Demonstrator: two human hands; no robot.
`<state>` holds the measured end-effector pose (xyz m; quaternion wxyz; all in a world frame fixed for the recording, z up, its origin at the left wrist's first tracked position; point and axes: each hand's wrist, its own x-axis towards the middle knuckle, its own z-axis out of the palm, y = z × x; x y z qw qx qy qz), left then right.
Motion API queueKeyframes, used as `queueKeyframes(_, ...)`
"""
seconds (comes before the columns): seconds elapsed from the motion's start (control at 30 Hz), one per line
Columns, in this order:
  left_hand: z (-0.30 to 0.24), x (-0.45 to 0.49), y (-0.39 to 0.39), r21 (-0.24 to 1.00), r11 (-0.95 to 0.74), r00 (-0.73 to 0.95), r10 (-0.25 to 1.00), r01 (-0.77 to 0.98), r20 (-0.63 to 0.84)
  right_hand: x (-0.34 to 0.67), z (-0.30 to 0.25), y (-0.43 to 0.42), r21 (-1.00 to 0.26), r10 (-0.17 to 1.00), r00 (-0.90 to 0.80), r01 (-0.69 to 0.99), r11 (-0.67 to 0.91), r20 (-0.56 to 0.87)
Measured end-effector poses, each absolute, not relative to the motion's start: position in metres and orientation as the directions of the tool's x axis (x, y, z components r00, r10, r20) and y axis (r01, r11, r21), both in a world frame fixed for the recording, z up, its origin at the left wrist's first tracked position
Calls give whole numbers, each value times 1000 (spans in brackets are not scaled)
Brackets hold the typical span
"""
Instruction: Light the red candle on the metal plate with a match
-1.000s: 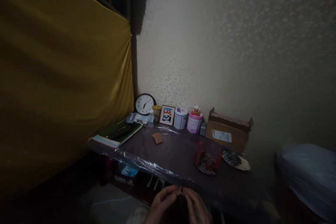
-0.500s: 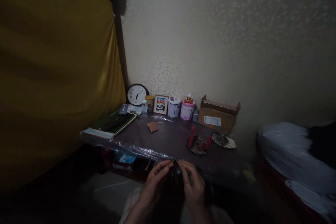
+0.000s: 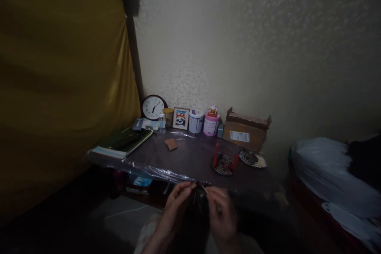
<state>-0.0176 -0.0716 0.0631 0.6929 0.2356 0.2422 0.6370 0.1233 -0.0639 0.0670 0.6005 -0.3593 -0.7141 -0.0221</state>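
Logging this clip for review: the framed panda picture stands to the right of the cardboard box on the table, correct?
No: the head view shows the framed panda picture to the left of the cardboard box, not the right. Both do stand on the table.

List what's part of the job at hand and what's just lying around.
In use:
left hand, pinching a small tan piece
right hand, pinching a thin stick
probably the plate of sticks
probably the red-post dish

Lying around:
wall clock
framed panda picture
pink tub
cardboard box
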Motion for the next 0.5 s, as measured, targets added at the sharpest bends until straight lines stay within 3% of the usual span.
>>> queueKeyframes(0.07,64,-17,-72,639,69,73,997,-766,-20,128,54,-52,-411,571,-98,595,690,815)
queueKeyframes(0.17,62,-19,-72,655,63,83,997,-753,0,138,39,-34,-594,682,125,618,515,721)
queueKeyframes(0.27,59,-21,-70,672,55,75,997,-739,1,145,39,-30,-755,754,283,520,398,593)
queueKeyframes(0.37,55,-21,-68,691,35,40,999,-722,-8,144,48,-34,-831,791,330,420,365,515)
queueKeyframes(0.5,53,-22,-69,708,27,23,1000,-705,-16,141,56,-37,-830,762,354,361,424,543)
